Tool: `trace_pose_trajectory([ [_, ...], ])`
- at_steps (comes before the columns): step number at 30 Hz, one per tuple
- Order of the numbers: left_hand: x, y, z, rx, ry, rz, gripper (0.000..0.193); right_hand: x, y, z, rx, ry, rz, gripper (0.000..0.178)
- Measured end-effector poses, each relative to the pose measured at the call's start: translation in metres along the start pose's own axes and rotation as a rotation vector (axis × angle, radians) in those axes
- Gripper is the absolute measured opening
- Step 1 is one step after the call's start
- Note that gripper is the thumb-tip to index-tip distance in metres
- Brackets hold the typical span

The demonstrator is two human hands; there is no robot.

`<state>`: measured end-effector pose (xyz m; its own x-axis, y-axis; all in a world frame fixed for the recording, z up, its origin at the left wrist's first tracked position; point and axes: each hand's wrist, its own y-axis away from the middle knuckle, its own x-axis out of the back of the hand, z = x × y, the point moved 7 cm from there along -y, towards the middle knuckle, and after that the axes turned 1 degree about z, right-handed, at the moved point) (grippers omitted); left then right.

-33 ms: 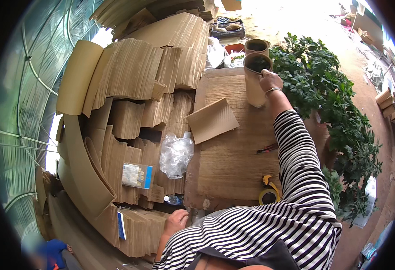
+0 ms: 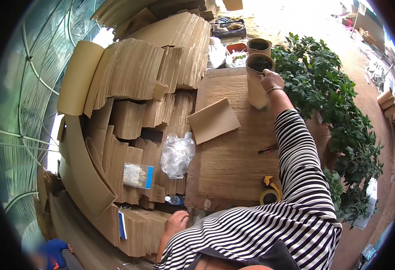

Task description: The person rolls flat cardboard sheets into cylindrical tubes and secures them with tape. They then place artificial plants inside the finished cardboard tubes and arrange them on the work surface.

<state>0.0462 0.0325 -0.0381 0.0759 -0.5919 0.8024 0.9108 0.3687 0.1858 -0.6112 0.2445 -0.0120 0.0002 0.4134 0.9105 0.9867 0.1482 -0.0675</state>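
Note:
My right hand (image 2: pixel 273 81) reaches to the far side of the wooden table (image 2: pixel 224 175). Its fingers are closed on the near rim of a brown cardboard tube (image 2: pixel 256 92), which stands upright with dark green leaves showing inside. Just behind it is a second cardboard tube (image 2: pixel 259 44), with something dark in its mouth. My left hand (image 2: pixel 176 222) rests low by the table's near left corner, beside stacked cardboard. Its fingers are loosely bent, apart from any object I can see. A flat cardboard sheet (image 2: pixel 214 120) lies left of the front tube.
Cardboard stacks (image 2: pixel 134 67) fill the left side, with a clear plastic bag (image 2: pixel 177 155) and a water bottle (image 2: pixel 174 200) nearby. Leafy green stems (image 2: pixel 336 94) line the right. A tape dispenser (image 2: pixel 269 194) and a red-and-black cutter (image 2: pixel 268 149) lie on the table. A person (image 2: pixel 53 252) sits lower left.

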Motion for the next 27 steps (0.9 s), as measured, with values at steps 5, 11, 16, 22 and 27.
trace_pose_trajectory([
  [5,0.001,0.012,0.001,0.081,-0.018,-0.062,0.020,-0.014,-0.014,-0.011,-0.011,-0.016,-0.069,0.025],
  [11,-0.007,0.017,0.000,0.127,-0.049,-0.108,0.022,-0.021,-0.017,0.004,-0.033,0.003,-0.005,0.017],
  [16,-0.013,0.018,0.004,0.134,-0.050,-0.168,0.023,-0.016,-0.007,0.010,0.057,0.087,0.059,0.013],
  [22,-0.015,0.013,0.017,0.119,-0.059,-0.209,0.025,-0.003,-0.019,0.012,0.130,0.158,0.009,0.018],
  [27,-0.022,0.002,0.023,0.166,-0.037,-0.290,0.028,-0.011,-0.029,0.028,0.122,0.149,0.130,0.013],
])
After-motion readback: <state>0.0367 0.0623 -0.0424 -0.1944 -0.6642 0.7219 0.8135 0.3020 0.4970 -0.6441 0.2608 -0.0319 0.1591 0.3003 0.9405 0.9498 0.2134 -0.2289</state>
